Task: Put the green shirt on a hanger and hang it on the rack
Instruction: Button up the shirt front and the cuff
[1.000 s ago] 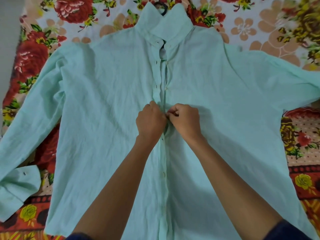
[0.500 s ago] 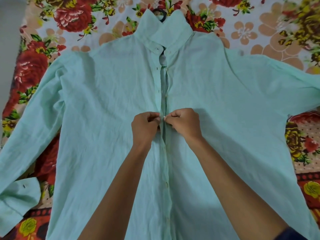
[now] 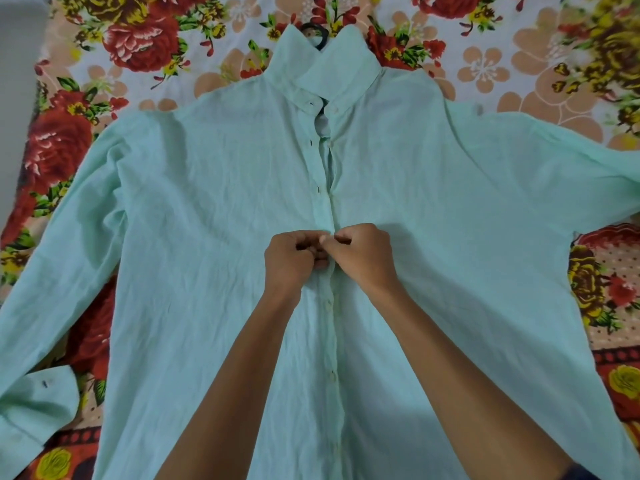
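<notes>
Head view: shirt [image 3: 214, 237] lies flat, front up, on a flowered bedsheet [image 3: 145, 53], sleeves spread out to both sides of the hands. Left hand [image 3: 294, 259] and right hand [image 3: 363, 258] meet at the button strip mid-chest, knuckles nearly touching. Both have fingers curled, pinching the two front edges of the shirt together at one point. Below the hands, toward the person, the strip is buttoned shut. Above the hands the front gapes open up to the collar [image 3: 329, 67], with buttonholes showing on the left edge. Hanger [image 3: 317, 36]: only its dark hook shows, poking out past the collar, well beyond both hands; the rest is hidden inside the shirt. Left cuff [image 3: 34, 407] lies folded over, far out to the left of the left forearm.
</notes>
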